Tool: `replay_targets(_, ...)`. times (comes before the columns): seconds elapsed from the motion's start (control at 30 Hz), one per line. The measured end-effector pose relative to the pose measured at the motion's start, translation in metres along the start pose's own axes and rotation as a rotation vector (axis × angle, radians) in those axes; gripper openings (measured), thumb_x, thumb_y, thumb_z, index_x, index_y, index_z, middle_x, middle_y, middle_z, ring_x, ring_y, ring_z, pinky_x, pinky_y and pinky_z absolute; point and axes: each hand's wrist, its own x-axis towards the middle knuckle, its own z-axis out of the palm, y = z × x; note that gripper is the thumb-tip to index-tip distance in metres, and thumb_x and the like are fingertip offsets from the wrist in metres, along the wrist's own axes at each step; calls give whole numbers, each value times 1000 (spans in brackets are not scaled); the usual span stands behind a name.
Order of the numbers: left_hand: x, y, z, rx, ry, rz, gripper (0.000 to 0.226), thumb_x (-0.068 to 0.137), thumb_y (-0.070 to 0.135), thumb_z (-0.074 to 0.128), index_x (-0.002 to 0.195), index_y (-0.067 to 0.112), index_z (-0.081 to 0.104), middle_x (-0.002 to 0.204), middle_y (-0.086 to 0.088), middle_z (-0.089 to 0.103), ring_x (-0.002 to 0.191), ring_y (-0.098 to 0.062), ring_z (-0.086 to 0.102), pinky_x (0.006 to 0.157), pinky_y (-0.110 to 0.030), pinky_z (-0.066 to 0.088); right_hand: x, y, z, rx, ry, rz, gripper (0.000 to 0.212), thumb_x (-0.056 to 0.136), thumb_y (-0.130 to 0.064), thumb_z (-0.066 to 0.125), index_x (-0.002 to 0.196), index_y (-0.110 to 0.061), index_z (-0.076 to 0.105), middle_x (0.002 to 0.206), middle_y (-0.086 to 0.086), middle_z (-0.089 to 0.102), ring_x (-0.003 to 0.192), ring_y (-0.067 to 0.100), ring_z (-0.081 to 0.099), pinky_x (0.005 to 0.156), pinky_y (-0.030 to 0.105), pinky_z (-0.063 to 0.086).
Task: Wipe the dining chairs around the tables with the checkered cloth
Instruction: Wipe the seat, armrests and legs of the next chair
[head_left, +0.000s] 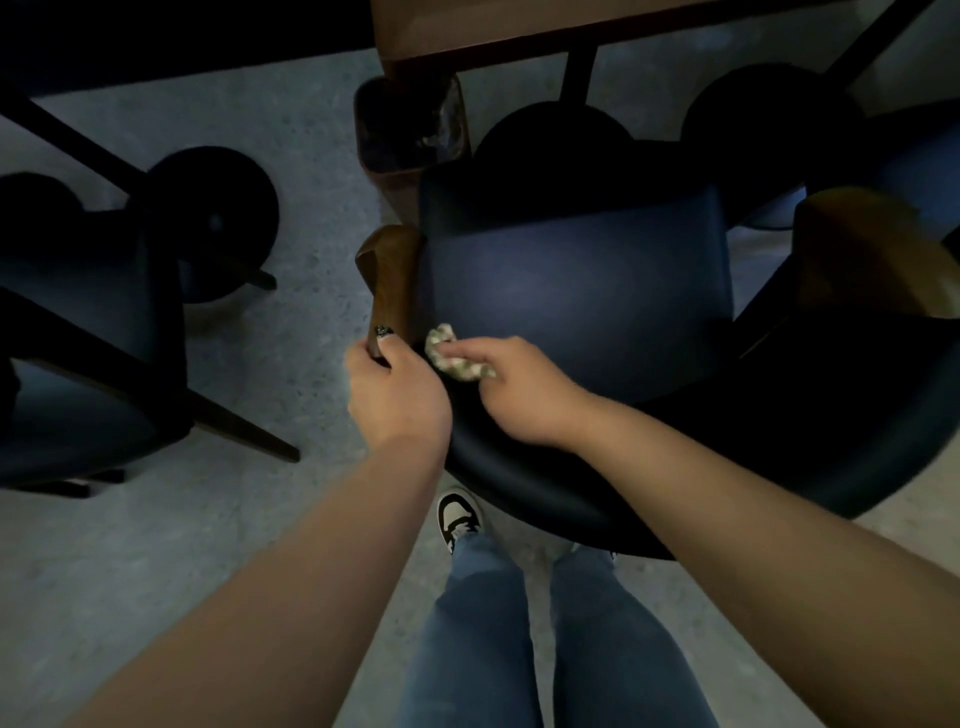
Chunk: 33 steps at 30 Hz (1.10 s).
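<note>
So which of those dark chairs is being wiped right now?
The middle chair, directly before the person. The right hand presses the checkered cloth onto it while the left hand grips its wooden armrest. The other chairs go untouched.

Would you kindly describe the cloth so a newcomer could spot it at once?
Start at the dark blue chair in the middle, tucked under the wooden table. At its seat's near-left corner, the right hand grips the checkered cloth, the only pale, crumpled thing against the dark upholstery.
</note>
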Motion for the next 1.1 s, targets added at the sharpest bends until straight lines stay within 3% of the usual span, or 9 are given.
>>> replay_targets(0.13,-1,1,-1,12,0,-1,32,100,33,38,120,17,57,95,3,55,91,-21,51,81,-33,38,-41,-12,-8,-125,-25,-111,67,76,8,40,135,-19,53,141,5,51,131,22,44,110,28,33)
replay_targets(0.23,-2,4,-1,21,-1,-3,35,100,33,38,125,17,56,106,-2,59,95,-22,52,81,-32,37,-45,-23,-7,-183,-15,-78,66,79,8,41,137,-22,50,141,5,50,129,28,45,104,39,39)
replay_targets(0.33,-5,6,-3,57,-5,-8,36,101,33,36,129,18,54,100,2,53,89,-18,48,78,-31,34,-67,-25,0,-338,-30,-126,66,83,7,45,143,-19,40,147,3,40,131,26,38,102,30,31)
replay_targets(0.43,-5,7,-1,55,-4,-31,34,101,34,36,127,20,53,96,6,52,80,-14,47,76,-32,35,-111,-6,-22,-403,-129,-152,62,87,4,45,144,-18,38,153,4,33,140,20,31,114,37,24)
replay_targets(0.53,-5,7,-2,53,-4,-43,34,101,34,35,126,20,54,98,5,53,85,-16,49,77,-33,37,-124,11,-54,-511,-147,-1,64,80,6,43,136,-24,52,141,4,50,129,23,46,106,38,38)
replay_targets(0.63,-7,8,-2,48,-16,-36,32,102,32,35,124,19,54,92,7,49,87,-16,48,77,-31,35,-91,-3,-45,-455,8,76,60,76,5,42,126,-25,58,124,10,61,115,34,56,93,42,47)
replay_targets(0.83,-6,11,-5,55,-63,-42,33,103,31,35,128,16,52,103,2,51,95,-19,51,80,-32,37,-73,-25,4,-417,112,84,54,78,2,43,121,-28,58,101,5,60,106,36,54,88,42,43)
replay_targets(1.0,-19,14,-3,-13,-31,-167,35,102,34,38,129,13,45,114,-6,56,109,-28,56,79,-32,36,-122,6,-54,-604,-86,114,60,79,1,44,127,-33,58,120,11,62,109,34,56,92,40,47)
replay_targets(1.1,-40,8,2,16,8,-178,42,102,34,36,138,12,40,136,-12,51,121,-32,52,85,-35,37,-108,3,-53,-601,-39,196,54,79,-2,46,123,-30,62,116,14,63,106,37,57,85,35,47)
